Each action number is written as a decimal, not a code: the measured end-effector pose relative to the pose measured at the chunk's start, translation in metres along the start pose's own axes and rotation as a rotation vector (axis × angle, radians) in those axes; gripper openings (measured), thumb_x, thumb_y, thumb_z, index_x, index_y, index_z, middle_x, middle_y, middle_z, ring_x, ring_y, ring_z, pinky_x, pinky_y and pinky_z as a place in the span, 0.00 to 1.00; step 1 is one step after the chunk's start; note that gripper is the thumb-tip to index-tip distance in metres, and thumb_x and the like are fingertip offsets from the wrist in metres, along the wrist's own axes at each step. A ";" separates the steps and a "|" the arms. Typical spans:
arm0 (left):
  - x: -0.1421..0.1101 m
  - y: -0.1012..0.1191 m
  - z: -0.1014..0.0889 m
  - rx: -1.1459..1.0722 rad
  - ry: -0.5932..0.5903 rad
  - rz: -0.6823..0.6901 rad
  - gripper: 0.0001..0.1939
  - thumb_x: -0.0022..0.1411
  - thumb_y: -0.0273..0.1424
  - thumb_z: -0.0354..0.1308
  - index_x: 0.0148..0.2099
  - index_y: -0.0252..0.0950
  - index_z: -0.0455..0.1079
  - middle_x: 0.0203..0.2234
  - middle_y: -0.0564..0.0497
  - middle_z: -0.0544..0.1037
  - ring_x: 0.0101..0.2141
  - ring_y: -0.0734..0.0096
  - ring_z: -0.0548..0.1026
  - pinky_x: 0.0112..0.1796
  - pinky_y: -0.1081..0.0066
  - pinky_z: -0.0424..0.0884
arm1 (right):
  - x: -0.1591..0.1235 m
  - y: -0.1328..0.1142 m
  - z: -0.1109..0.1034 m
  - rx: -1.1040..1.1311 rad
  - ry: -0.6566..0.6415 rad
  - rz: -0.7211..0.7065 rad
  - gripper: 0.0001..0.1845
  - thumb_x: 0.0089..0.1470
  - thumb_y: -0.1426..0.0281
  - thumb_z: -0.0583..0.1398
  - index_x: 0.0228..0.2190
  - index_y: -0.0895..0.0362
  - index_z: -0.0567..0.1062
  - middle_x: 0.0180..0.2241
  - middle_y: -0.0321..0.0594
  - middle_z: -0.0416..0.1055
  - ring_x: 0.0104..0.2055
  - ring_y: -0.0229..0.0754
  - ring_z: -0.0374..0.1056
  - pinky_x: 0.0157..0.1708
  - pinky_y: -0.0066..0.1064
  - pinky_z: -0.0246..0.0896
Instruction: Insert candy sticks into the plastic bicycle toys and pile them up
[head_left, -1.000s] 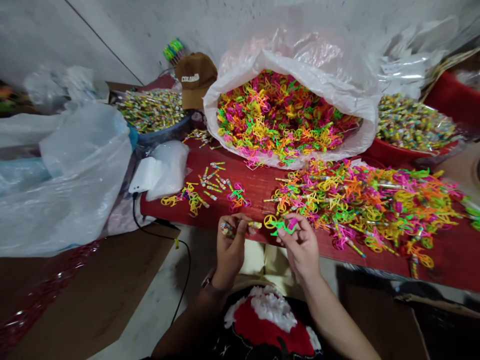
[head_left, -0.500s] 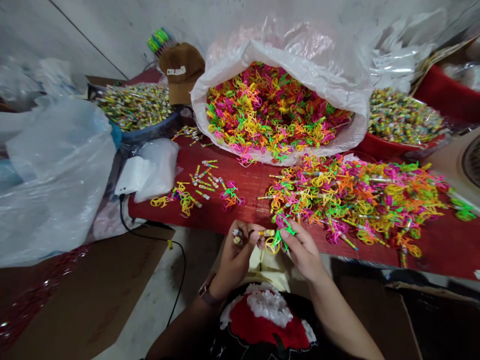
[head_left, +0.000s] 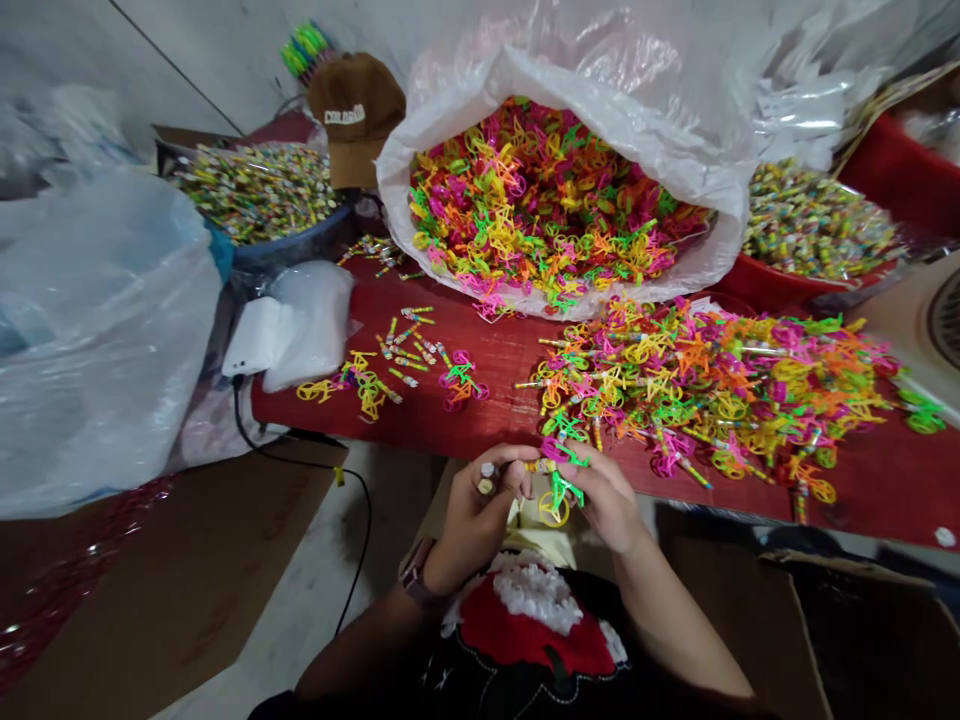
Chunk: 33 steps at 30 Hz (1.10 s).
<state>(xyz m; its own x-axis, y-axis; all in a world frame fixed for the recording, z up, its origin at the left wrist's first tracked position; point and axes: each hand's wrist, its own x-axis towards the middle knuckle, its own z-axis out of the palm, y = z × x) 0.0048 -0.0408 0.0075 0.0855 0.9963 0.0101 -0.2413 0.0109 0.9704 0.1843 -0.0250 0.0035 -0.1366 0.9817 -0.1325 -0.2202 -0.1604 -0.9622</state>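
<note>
L hand (head_left: 476, 515): fingers curled, thumb pressed on a few striped wrapped sticks (head_left: 486, 478), one more held out tip-first twd R hand. R hand (head_left: 604, 500): fingertips pinched together on a neon green plastic bike toy (head_left: 561, 497) w/ yellow wheel, stick tip right by its frame; can't tell if touching. Both hands sit over the lap, just off the near edge of the red table (head_left: 495, 405). On the tbl: a loose heap of bike toys (head_left: 697, 390), many w/ sticks through them, and a small pile of loose sticks (head_left: 405, 345). Behind: clear plastic sack (head_left: 397, 190) full of toys. Risks: forcing the stick could snap the thin plastic; a slack pinch could drop sticks or toy to the floor; heap's near edge could spill if bumped.
</note>
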 end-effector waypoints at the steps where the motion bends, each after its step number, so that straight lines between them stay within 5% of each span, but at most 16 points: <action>1: 0.001 0.002 0.000 0.023 -0.012 0.023 0.13 0.72 0.40 0.63 0.49 0.36 0.82 0.27 0.50 0.77 0.29 0.69 0.74 0.34 0.69 0.69 | 0.000 0.001 0.000 0.005 0.016 0.007 0.13 0.56 0.55 0.71 0.33 0.51 0.84 0.28 0.37 0.75 0.31 0.44 0.68 0.33 0.33 0.65; 14: 0.005 0.011 -0.011 0.351 -0.140 0.194 0.14 0.75 0.34 0.57 0.52 0.41 0.84 0.32 0.47 0.80 0.33 0.62 0.77 0.39 0.65 0.71 | 0.004 0.005 0.009 -0.152 0.292 -0.076 0.09 0.50 0.60 0.68 0.24 0.50 0.79 0.27 0.36 0.73 0.33 0.46 0.67 0.34 0.35 0.65; 20: 0.004 0.009 -0.013 0.337 -0.137 0.215 0.14 0.75 0.33 0.57 0.52 0.42 0.84 0.31 0.47 0.81 0.34 0.62 0.79 0.39 0.67 0.72 | 0.005 0.005 0.014 -0.173 0.234 -0.066 0.14 0.53 0.61 0.67 0.20 0.52 0.73 0.23 0.33 0.66 0.28 0.42 0.62 0.29 0.31 0.59; 24: 0.003 0.002 -0.016 0.379 -0.115 0.236 0.14 0.75 0.33 0.56 0.51 0.43 0.84 0.39 0.45 0.84 0.39 0.60 0.80 0.42 0.65 0.73 | 0.010 0.002 0.022 -0.220 0.177 -0.073 0.17 0.57 0.62 0.63 0.20 0.53 0.69 0.21 0.32 0.63 0.27 0.39 0.59 0.27 0.29 0.55; 28: 0.010 -0.009 -0.022 0.336 -0.071 0.118 0.14 0.74 0.36 0.59 0.56 0.42 0.81 0.36 0.47 0.83 0.35 0.63 0.79 0.41 0.66 0.74 | 0.027 -0.022 0.013 -0.351 0.035 -0.074 0.18 0.58 0.62 0.64 0.20 0.53 0.69 0.19 0.29 0.61 0.24 0.36 0.56 0.25 0.28 0.52; 30: 0.017 -0.014 -0.027 0.266 -0.011 0.061 0.18 0.73 0.38 0.60 0.61 0.42 0.77 0.39 0.46 0.83 0.34 0.66 0.79 0.40 0.67 0.74 | 0.037 -0.048 -0.006 -0.336 0.137 -0.145 0.17 0.55 0.61 0.67 0.21 0.53 0.71 0.19 0.29 0.64 0.22 0.36 0.57 0.24 0.29 0.51; 33: 0.026 -0.020 -0.038 0.138 0.123 0.045 0.15 0.72 0.41 0.61 0.56 0.39 0.75 0.37 0.49 0.80 0.26 0.74 0.73 0.32 0.72 0.71 | 0.051 -0.092 -0.039 -0.166 0.488 -0.340 0.15 0.57 0.60 0.68 0.26 0.51 0.71 0.19 0.30 0.65 0.20 0.36 0.59 0.21 0.31 0.50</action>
<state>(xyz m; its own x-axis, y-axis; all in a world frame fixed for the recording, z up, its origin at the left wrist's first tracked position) -0.0245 -0.0122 -0.0212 -0.0434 0.9985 0.0325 -0.1067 -0.0369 0.9936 0.2348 0.0437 0.0760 0.3815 0.9149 0.1318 -0.0152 0.1488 -0.9888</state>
